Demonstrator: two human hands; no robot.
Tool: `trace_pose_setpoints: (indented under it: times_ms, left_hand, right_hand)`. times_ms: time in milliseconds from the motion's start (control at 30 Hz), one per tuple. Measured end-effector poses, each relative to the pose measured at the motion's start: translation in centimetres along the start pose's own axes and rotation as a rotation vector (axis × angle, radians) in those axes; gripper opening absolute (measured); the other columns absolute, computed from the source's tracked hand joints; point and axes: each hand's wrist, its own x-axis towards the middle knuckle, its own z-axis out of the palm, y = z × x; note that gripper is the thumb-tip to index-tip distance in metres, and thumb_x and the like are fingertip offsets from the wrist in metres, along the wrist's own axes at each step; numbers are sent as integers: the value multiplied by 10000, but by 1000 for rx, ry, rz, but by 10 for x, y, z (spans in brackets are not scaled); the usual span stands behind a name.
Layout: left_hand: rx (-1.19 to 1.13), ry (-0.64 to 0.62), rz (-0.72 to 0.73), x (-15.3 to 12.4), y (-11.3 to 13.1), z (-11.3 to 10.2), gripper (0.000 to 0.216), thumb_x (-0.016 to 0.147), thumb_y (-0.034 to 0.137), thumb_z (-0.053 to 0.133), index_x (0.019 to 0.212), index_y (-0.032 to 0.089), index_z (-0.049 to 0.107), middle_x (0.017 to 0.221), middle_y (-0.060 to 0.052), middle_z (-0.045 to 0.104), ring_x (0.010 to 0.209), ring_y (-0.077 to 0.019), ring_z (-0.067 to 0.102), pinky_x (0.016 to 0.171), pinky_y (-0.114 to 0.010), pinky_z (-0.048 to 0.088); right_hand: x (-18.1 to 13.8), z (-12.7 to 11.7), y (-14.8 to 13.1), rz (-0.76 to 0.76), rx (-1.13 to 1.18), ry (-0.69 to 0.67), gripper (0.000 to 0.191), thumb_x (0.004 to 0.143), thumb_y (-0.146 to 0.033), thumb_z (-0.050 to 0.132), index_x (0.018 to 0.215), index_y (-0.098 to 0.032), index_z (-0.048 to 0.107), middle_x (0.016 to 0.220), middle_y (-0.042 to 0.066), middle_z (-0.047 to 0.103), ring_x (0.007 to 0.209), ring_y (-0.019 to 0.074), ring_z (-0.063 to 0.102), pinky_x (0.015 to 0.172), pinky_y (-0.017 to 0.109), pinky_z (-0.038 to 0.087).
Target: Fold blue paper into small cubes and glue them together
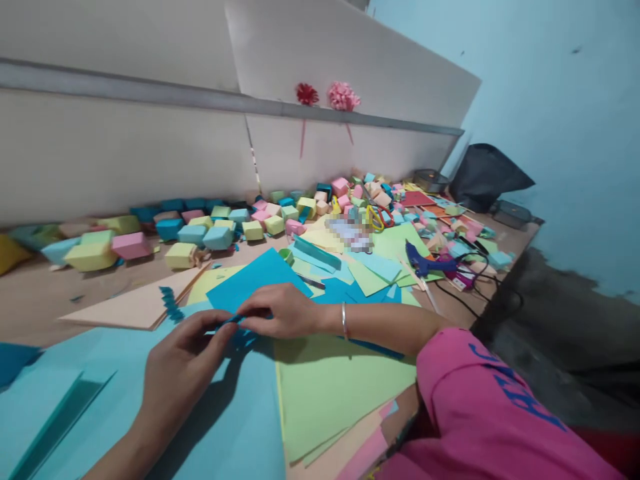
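Note:
My left hand (193, 357) and my right hand (280, 310) meet near the middle of the view. Between their fingertips they pinch a small strip of dark blue paper (234, 321), mostly hidden by the fingers. Some fringe-like cut edges seem to hang below it. Beneath the hands lies a large light blue sheet (240, 420), with light green sheets (345, 393) to its right. Behind my right hand rests a bright blue sheet (260, 277). A curled, fringed teal paper piece (171, 304) lies just beyond my left hand.
Small coloured paper boxes (217, 237) line the back of the table. To the right are a blue glue gun (425, 262), yellow-handled scissors (374, 219) and black cables (463, 300). Red and pink paper flowers (343, 97) hang on the rail. A black bag (487, 175) stands at the far right.

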Motion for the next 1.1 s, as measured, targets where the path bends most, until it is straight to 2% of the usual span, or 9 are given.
trace_pose_setpoints:
  times_ms: [133,267,400,500,567,667,800,933,1100]
  left_hand:
    - [-8,-14,-85,2,-4,-4,300,732,516,665,852,241,678,748,-19,720,607,-198,649,539,-276,506]
    - [-19,-32,-71,2,-8,-3,289,735,519,659,828,245,666,752,-19,712,600,-187,639,553,-279,506]
    - [-1,-34,-19,2,-9,0,269,744,496,655,828,240,666,746,-15,701,563,-170,610,518,-272,482]
    - [-8,-40,0,2,-8,2,253,754,476,646,820,233,666,706,-10,689,534,-161,592,502,-266,476]
    - [-18,-41,5,2,-8,2,249,750,468,650,809,226,664,708,-12,689,539,-159,599,509,-259,483]
    - [-34,-35,25,2,-9,0,257,741,471,666,797,220,662,736,-21,697,556,-159,613,522,-247,494]
    - [-42,-38,40,1,-7,-1,259,744,477,670,776,220,664,756,-28,699,566,-161,616,550,-251,517]
    - [-53,-37,47,1,-3,-1,239,746,457,672,764,219,667,756,-29,688,595,-165,618,580,-254,530]
    - [-81,-55,6,0,-4,-1,251,737,456,683,773,209,660,756,-36,685,610,-168,613,555,-246,507]
  right_hand:
    - [12,-46,-6,-45,-93,-10,163,909,-197,566,992,-133,691,983,76,731,886,142,643,812,237,468]
    - [2,-126,-3,-34,-229,133,188,907,-178,523,921,-139,707,928,64,733,828,135,628,788,251,462]
    - [-27,-213,29,266,-480,405,215,866,-228,546,935,-146,732,868,61,731,749,146,615,720,263,459]
    - [-45,-249,73,606,-719,418,300,888,-251,489,1013,-119,727,931,98,734,838,190,639,741,276,453]
    - [-53,-252,105,947,-850,184,319,905,-243,459,1047,-134,723,1044,122,726,955,211,644,783,265,443]
    - [-60,-234,144,1110,-839,60,287,852,-263,578,1015,-77,724,1079,207,708,1020,264,646,795,275,442]
    - [-62,-209,174,1215,-827,12,386,844,-273,624,1160,-52,648,1169,248,666,1100,278,626,824,283,442]
    - [-62,-202,186,1265,-834,24,467,865,-264,607,1270,-38,557,1209,269,636,1142,284,611,849,299,441]
    - [-62,-217,184,1263,-790,74,357,823,-284,650,1091,-50,667,1165,253,660,1090,310,634,817,309,464]
